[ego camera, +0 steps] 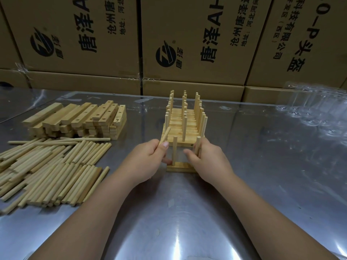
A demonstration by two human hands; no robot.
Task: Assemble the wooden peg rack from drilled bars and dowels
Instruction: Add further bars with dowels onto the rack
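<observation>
Where the hands meet, in the head view: a drilled bar [180,169] lies flat on the metal table [262,166], straight ahead of the person and near the middle of the view.
Middle dowel [174,151]: it stands upright in the bar, between the two hands.
End dowel [197,146]: it stands upright at the bar's right end and rises out of the right hand.
Right hand [208,158]: its fingers are curled round the end dowel and clamp it low down, with one finger pointing left toward the middle dowel.
Left hand [148,158]: thumb and forefinger pinch a loose dowel [165,134], while the lower fingers reach to the bar's left part, near the foot of the middle dowel.
Loose dowel: it is tilted, with its top leaning up and to the right, clear of the bar.
Finished racks [185,119]: a tight row of bars, each with three upright dowels, stands just behind the bar in hand and runs away from the person.
Stack of drilled bars [80,119]: it is piled to the left, well apart from the hands.
Heap of dowels [48,171]: they lie loose on the table in front of that stack, mostly side by side.
Cardboard boxes [187,44]: printed cartons are stacked along the table's far edge.
Clear plastic film [315,106]: it lies crumpled at the far right of the table.
</observation>
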